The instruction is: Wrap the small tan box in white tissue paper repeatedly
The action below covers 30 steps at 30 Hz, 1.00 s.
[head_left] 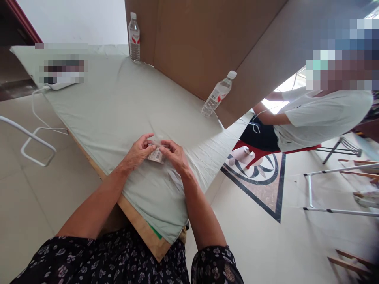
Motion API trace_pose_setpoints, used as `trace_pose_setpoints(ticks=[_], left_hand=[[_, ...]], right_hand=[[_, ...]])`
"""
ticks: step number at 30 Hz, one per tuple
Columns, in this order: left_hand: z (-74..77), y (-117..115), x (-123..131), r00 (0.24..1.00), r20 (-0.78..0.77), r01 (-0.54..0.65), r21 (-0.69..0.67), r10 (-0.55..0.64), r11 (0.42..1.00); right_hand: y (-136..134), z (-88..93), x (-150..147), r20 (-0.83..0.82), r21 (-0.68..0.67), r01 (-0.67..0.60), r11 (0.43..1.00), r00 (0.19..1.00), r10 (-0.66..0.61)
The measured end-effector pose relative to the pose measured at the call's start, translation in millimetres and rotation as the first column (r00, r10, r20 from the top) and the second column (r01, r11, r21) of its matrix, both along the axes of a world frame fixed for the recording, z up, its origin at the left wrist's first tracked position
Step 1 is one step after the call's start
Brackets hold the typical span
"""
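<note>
Between my two hands, low over the cloth-covered table (118, 106), is a small clear packet (156, 157) with a printed barcode label; its contents are too small to make out. My left hand (140, 150) pinches it from the left, thumb and fingertips closed at its upper edge. From the right, my right hand (174, 154) also grips the packet's upper edge, fingers bent and thumb near the left one. Part of the packet is hidden behind the fingers.
One water bottle (134, 39) stands at the back against a brown cardboard panel (189, 43); another bottle (217, 94) is at the panel's near end. A white tray (63, 85) with a cable lies far left. Beyond the panel sits a person in a white shirt (319, 114).
</note>
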<state>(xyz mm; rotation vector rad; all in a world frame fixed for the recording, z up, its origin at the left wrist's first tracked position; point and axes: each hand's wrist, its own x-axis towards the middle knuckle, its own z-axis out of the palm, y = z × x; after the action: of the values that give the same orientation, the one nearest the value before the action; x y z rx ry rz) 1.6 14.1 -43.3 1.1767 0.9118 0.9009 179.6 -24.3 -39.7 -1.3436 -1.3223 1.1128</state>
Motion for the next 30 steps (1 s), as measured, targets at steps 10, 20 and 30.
trace_pose_setpoints(ticks=[10, 20, 30], left_hand=[[0.0, 1, 0, 0.998, -0.058, -0.015, 0.075, 0.019, 0.997], [1.9, 0, -1, 0.997, -0.075, 0.019, 0.089, -0.012, 0.996], [1.1, 1, 1, 1.000, -0.026, 0.000, 0.056, 0.002, 0.998]], right_hand=[[-3, -18.8, -1, 0.090, 0.060, 0.038, 0.997, 0.995, -0.044], [-2, -24.8, -6, 0.016, 0.035, 0.058, 0.998, 0.998, -0.059], [5, -21.2, -4, -0.067, -0.015, 0.099, 0.995, 0.993, -0.100]])
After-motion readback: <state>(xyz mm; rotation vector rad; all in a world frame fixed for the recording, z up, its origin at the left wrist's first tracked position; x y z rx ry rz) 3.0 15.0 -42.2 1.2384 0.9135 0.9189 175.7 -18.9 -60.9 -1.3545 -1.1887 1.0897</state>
